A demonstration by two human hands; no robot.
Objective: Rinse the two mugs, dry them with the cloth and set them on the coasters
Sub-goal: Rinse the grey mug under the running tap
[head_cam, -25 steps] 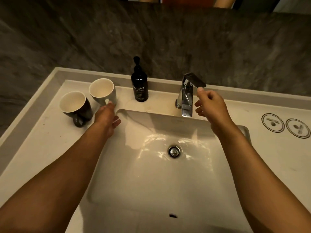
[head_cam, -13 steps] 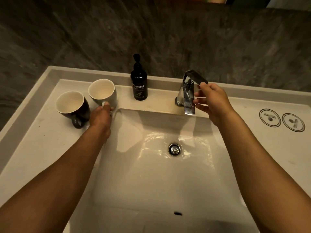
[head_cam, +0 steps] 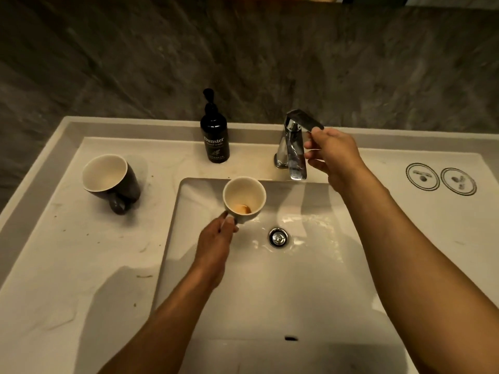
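My left hand [head_cam: 216, 240] grips the handle of a white mug [head_cam: 244, 197] and holds it over the left part of the sink basin [head_cam: 270, 292], tilted toward me, with a brownish residue at its bottom. A dark mug [head_cam: 112, 182] with a pale inside stands on the counter at the left, handle toward me. My right hand [head_cam: 333, 155] pinches the lever of the chrome tap [head_cam: 294, 147]. I see no water running from the spout. Two round coasters [head_cam: 422, 176] [head_cam: 458, 181] lie on the counter at the far right. No cloth is in view.
A black pump bottle of hand wash [head_cam: 215, 139] stands behind the basin, left of the tap. The drain [head_cam: 278, 237] sits mid-basin. A dark stone wall rises behind the counter [head_cam: 67, 265], which has a raised rim at the left and back.
My left hand has lifted the white mug off the counter and carried it right, over the basin. My right hand has closed on the tap lever.
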